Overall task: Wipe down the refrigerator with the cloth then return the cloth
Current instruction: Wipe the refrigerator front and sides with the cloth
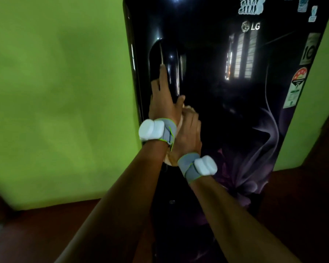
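A tall glossy black refrigerator (226,114) with a purple flower print fills the middle and right of the view. My left hand (162,99) lies flat on its door, fingers stretched up into the recessed handle (160,59) near the left edge. Just below and right of it, my right hand (188,135) presses a pale beige cloth (188,109) against the door. Only small bits of the cloth show, above the fingers and under the wrist. Both wrists carry grey straps with white sensor blocks.
A bright green wall (55,92) stands left of the refrigerator and continues on its right. The floor (65,224) is dark reddish brown. Stickers (297,86) and a silver logo (251,26) sit on the upper right of the door.
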A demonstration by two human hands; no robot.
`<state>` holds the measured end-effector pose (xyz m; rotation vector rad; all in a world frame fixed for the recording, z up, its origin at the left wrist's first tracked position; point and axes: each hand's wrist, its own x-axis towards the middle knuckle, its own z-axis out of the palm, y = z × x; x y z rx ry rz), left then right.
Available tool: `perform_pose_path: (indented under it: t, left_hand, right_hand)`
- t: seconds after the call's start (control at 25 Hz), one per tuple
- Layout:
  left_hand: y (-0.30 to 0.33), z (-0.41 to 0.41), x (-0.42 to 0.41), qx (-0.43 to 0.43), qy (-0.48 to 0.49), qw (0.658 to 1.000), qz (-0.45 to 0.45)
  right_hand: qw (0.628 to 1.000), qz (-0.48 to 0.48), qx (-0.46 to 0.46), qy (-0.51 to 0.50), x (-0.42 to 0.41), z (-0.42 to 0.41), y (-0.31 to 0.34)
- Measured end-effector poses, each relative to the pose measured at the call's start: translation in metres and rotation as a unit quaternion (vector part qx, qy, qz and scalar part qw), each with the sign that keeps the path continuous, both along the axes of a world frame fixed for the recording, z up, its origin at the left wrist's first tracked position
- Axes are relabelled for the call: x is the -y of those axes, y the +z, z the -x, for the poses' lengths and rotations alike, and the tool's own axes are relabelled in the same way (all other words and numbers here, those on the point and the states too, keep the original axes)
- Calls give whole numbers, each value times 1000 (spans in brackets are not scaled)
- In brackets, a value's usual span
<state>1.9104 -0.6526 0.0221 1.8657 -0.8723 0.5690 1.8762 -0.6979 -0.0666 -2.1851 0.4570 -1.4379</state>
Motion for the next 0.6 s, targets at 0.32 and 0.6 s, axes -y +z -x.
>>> perform_pose_path:
  t: [0.32, 0.6]
  left_hand:
    - [17, -8, 2, -96, -2, 988, 123]
    - [75, -13, -2, -94, 36, 988, 115]
  right_hand:
    - [984, 164, 67, 4, 42, -4, 124]
    - [957, 244, -130, -86, 24, -8, 187]
